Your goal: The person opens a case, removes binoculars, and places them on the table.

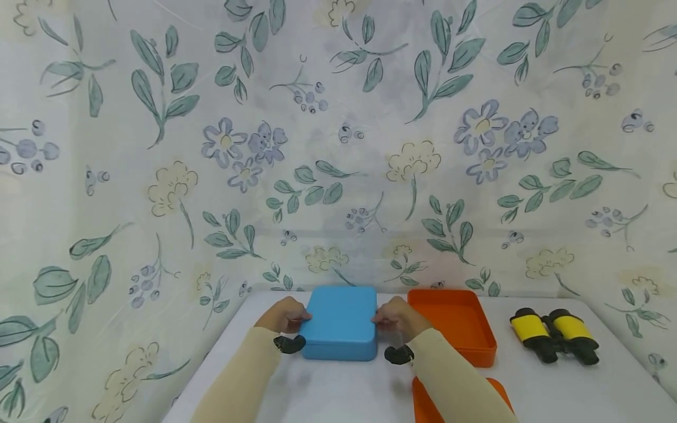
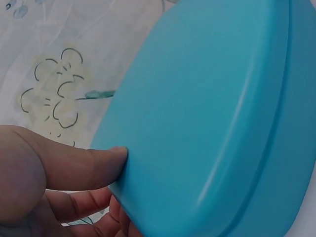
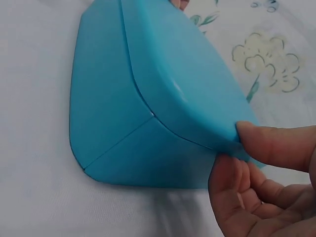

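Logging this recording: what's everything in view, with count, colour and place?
Lidded box: 1, blue, between both hands
Open box: 1, orange, right of the lidded box
Partly hidden piece: 1, orange, behind the right sleeve
Binoculars: 1, black and yellow, far right
Table: 1, white, below
Floral backdrop: whitish, behind
Wrist bands: 2, black
Sleeves: 2, cream
Left hand: 1, bare, pinching the lidded box's left edge
Right hand: 1, bare, pinching its right edge
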`<state>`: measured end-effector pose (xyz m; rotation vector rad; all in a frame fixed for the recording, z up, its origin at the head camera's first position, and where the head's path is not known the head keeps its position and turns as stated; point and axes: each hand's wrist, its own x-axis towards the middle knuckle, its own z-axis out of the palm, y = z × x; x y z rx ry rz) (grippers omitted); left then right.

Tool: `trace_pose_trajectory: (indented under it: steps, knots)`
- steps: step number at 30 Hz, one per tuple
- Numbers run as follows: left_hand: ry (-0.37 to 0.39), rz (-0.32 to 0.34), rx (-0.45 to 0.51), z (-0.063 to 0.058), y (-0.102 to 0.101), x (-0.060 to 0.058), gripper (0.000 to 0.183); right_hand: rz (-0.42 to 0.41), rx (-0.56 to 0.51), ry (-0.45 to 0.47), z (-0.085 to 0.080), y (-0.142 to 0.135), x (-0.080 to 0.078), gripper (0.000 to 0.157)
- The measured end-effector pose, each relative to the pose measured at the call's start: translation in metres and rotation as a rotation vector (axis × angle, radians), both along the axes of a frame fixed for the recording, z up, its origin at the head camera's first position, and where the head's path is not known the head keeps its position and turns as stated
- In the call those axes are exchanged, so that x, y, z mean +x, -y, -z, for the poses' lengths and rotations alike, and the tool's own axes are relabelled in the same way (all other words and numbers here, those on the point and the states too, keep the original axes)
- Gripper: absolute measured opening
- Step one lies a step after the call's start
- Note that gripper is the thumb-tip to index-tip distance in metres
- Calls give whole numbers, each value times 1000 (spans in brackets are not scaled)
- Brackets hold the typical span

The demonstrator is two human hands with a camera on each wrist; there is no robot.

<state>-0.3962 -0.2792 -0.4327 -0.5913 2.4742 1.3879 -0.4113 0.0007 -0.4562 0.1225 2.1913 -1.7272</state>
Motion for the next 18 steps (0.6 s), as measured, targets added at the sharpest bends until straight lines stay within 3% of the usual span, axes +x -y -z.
trace_pose_trajectory:
  steps: [9,18]
  knots:
    - [4,21,22,-2,3,1,33,88,-141,42,-12,9,-13,24]
    - [18,-21,27,-6,2,-8,17,59,-199,71,-17,3,-15,35]
